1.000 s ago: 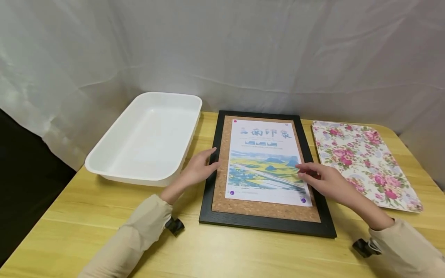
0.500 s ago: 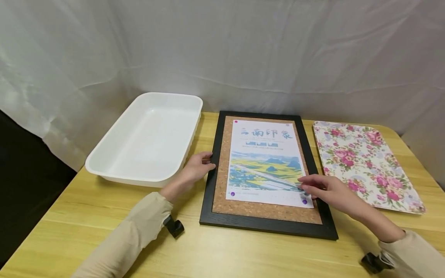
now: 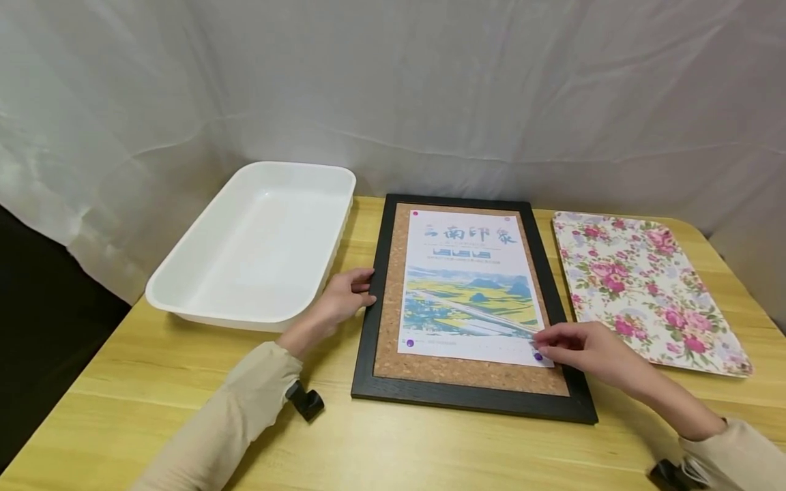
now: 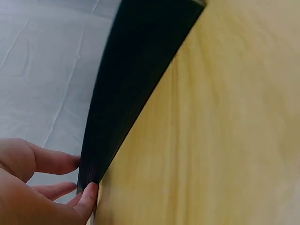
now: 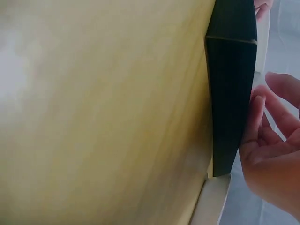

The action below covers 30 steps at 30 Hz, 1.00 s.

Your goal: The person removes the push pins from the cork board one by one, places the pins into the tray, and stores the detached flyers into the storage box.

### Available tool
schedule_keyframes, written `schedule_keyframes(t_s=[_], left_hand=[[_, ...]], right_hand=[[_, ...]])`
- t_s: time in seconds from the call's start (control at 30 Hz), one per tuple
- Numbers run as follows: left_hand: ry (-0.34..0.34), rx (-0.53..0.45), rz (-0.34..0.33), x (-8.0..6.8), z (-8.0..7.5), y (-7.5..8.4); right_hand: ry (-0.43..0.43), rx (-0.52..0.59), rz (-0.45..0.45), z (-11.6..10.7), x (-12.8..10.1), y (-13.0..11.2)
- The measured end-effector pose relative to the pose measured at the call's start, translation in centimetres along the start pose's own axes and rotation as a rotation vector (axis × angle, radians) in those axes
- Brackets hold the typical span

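Lying just under the right hand (image 3: 586, 348) fingers (image 3: 548, 350), purple pin (image 3: 537, 356)

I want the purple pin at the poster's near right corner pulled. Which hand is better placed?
Right hand: its fingertips are at that purple pin. The left hand holds the frame's left edge.

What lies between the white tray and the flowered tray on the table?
In the head view, the black-framed cork board lies between the white tray and the flowered tray, with a printed poster pinned on it. Both hands touch it.
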State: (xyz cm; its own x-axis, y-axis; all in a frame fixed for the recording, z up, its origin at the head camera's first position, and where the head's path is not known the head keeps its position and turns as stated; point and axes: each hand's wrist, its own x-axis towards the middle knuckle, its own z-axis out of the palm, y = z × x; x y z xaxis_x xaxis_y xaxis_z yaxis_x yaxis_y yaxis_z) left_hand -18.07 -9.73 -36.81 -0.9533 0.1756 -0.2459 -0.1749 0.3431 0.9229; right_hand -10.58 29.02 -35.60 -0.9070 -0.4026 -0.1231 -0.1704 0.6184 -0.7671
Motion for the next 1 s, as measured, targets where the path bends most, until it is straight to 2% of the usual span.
schedule_keyframes(t_s=[0.27, 0.5, 0.83, 1.0], left_hand=[[0.01, -0.05, -0.013, -0.25, -0.3, -0.41], [-0.016, -0.057, 0.002, -0.03, -0.3, -0.56], [-0.009, -0.056, -0.003, -0.02, -0.28, -0.62], [-0.014, -0.064, 0.007, -0.03, -0.29, -0.4]], right_hand=[[0.047, -0.003, -0.069, 0.38, -0.28, 0.44], [0.05, -0.002, -0.039, 0.51, -0.45, 0.57], [0.041, -0.055, -0.156, 0.62, -0.21, 0.76], [0.011, -0.096, -0.121, 0.19, 0.03, 0.3]])
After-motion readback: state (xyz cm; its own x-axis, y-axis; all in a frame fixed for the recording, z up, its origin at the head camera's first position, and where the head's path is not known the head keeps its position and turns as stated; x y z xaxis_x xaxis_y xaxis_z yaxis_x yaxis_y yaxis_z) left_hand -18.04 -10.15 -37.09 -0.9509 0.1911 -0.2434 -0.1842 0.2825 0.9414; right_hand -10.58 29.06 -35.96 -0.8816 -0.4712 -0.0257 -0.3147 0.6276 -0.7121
